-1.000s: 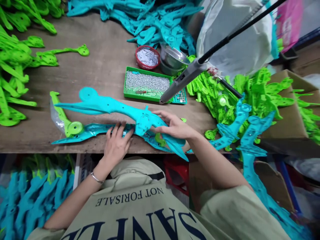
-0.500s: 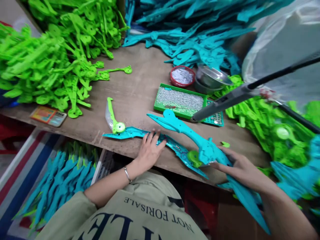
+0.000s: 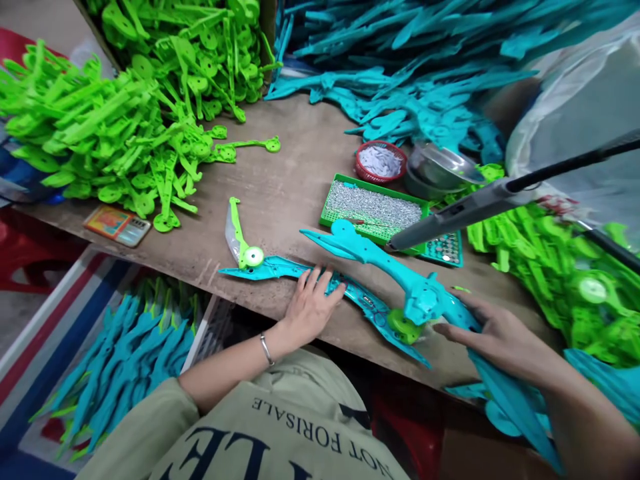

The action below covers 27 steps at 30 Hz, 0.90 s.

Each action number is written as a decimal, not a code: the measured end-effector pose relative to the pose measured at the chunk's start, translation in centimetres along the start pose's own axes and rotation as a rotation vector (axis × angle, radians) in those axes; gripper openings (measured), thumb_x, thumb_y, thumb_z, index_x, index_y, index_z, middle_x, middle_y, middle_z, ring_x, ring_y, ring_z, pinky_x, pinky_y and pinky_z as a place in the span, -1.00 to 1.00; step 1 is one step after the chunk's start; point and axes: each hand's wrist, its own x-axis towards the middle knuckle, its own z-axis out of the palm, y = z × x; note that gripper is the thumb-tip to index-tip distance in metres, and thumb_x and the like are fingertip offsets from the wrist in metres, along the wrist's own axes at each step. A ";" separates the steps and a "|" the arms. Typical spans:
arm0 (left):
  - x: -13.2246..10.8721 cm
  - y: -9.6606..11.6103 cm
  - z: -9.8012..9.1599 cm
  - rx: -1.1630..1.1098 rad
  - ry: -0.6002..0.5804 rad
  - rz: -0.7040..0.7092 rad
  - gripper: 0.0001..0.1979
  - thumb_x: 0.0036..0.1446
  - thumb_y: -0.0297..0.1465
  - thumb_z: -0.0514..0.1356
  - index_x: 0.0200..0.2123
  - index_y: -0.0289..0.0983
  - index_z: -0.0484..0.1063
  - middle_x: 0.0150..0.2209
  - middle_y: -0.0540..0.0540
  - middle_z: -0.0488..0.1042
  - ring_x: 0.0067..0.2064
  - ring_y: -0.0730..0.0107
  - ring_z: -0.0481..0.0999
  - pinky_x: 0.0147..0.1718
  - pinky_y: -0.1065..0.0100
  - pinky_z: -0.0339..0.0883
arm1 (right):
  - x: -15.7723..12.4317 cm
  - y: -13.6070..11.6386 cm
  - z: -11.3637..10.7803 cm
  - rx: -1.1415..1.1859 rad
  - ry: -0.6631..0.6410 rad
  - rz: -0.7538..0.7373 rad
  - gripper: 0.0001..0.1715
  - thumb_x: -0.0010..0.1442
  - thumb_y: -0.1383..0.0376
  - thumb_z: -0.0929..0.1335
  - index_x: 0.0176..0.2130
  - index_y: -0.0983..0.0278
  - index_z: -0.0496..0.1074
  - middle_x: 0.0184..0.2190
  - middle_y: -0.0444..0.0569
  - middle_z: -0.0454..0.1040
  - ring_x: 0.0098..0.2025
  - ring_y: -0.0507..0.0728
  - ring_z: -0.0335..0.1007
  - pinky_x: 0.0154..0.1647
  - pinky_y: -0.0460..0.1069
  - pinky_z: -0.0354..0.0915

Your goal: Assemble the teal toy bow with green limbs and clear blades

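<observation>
The left hand lies with its fingers slightly spread over the lower blue shell, which rests along the table edge; whether that hand also pinches the shell, I cannot tell. The right hand pinches the upper blue shell between thumb and fingers (some fingertips are hidden behind it), holding it slantwise above the lower one. To the left of the left hand, a green arm sticks up from the lower shell's far end. Between the hands, a green wheel sits near its other end. Ahead of both hands are a green tray of small metal pieces, a red basket and a metal bowl. A gray tool slants down ahead of the right hand.
</observation>
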 end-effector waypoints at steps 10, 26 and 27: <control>0.2 0.1 -0.1 -0.036 -0.071 -0.024 -0.63 0.32 -0.38 0.12 0.18 -0.15 0.38 0.29 -0.28 0.28 0.34 -0.04 0.20 0.20 -0.07 0.23 | 6.5 -15.2 3.7 0.502 -0.424 -0.307 -0.50 0.14 0.10 0.36 0.04 0.22 0.40 -0.22 -0.02 0.54 -0.40 0.10 0.44 -0.43 0.01 0.44; 0.2 0.3 0.0 -0.090 -0.060 -0.015 -0.62 0.28 -0.44 0.12 0.16 -0.19 0.38 0.26 -0.32 0.32 0.35 -0.07 0.20 0.21 -0.06 0.21 | 14.0 -19.4 8.9 -0.394 -0.033 -0.182 -0.42 0.26 0.25 0.27 0.22 0.38 0.19 -0.01 0.31 0.52 -0.05 0.39 0.49 -0.10 0.14 0.34; 0.2 0.2 0.0 -0.086 -0.064 -0.018 -0.62 0.29 -0.43 0.11 0.16 -0.20 0.38 0.26 -0.33 0.31 0.36 -0.07 0.20 0.21 -0.05 0.21 | 13.7 -19.6 9.2 -0.422 -0.021 -0.171 -0.44 0.28 0.23 0.27 0.21 0.37 0.20 -0.01 0.32 0.52 -0.07 0.40 0.49 -0.12 0.14 0.33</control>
